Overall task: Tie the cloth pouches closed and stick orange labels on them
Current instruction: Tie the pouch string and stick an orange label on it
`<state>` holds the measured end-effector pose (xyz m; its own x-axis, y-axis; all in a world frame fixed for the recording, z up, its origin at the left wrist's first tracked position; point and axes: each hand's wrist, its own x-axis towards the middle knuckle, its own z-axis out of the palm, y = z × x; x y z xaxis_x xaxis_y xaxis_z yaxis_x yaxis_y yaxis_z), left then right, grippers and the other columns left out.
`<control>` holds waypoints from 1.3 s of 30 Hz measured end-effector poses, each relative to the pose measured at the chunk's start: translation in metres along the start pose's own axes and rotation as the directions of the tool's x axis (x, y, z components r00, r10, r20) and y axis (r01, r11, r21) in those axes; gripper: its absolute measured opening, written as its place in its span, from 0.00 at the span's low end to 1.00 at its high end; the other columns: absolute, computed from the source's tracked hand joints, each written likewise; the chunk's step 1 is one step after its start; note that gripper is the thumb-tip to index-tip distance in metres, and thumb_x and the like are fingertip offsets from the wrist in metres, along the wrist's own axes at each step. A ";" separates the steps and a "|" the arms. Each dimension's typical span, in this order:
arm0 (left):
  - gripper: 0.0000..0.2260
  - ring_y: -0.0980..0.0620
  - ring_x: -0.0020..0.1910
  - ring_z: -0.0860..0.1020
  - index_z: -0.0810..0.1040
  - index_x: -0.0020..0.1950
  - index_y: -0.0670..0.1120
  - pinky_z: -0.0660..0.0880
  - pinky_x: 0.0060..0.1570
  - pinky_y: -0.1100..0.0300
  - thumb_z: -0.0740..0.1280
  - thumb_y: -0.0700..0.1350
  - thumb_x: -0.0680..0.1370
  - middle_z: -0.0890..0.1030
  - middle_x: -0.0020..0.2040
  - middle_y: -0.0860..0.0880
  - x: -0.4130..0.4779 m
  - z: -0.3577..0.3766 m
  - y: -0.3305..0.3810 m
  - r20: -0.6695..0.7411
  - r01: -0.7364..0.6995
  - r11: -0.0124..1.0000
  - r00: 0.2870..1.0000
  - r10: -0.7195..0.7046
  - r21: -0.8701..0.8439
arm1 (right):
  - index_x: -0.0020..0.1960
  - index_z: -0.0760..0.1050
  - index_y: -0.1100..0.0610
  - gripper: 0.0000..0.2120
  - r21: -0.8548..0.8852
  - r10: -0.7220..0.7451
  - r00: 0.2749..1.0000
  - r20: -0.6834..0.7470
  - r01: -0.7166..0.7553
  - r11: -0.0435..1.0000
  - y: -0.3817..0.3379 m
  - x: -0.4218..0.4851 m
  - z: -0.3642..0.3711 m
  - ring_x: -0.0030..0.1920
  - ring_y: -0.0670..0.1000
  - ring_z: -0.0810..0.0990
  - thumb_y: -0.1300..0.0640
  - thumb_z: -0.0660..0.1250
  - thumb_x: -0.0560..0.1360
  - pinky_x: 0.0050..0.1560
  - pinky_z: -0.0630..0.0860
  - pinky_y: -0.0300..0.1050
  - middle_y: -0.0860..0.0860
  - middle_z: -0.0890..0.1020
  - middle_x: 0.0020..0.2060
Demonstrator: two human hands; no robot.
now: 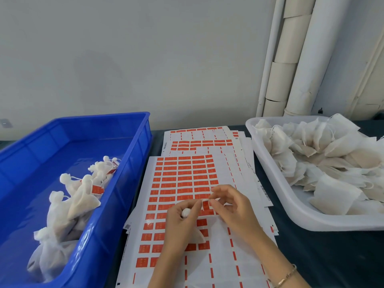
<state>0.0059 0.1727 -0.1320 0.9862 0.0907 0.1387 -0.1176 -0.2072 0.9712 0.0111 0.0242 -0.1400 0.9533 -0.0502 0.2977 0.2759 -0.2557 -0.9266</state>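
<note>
My left hand (182, 217) grips a white cloth pouch (198, 235) by its gathered neck; the pouch's body hangs below the hand over the sheet. My right hand (230, 206) pinches an orange label (205, 205) and the pouch's drawstring just right of the left hand's fingertips. Both hands hover above a white sheet of orange labels (182, 179) on the table's middle.
A blue crate (133, 163) at the left holds several tied, labelled pouches (79, 196). A white tray (295, 213) at the right is heaped with untied pouches (324, 159). More label sheets (199, 140) lie behind. White pipes (291, 59) stand against the wall.
</note>
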 end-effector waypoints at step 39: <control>0.03 0.60 0.40 0.79 0.82 0.44 0.57 0.75 0.39 0.70 0.73 0.48 0.72 0.82 0.41 0.58 -0.007 -0.162 0.161 -0.203 -0.311 0.856 0.885 0.420 0.414 | 0.55 0.79 0.46 0.10 0.143 -0.343 0.831 0.438 0.312 0.939 -0.168 0.054 0.065 0.45 0.49 0.83 0.53 0.70 0.74 0.43 0.81 0.39 0.43 0.84 0.46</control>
<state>-0.0390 0.2968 0.0546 0.7996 0.1906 0.5695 -0.3589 -0.6086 0.7076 0.0245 0.1270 0.0167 0.7514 0.4688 0.4644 0.5742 -0.1178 -0.8102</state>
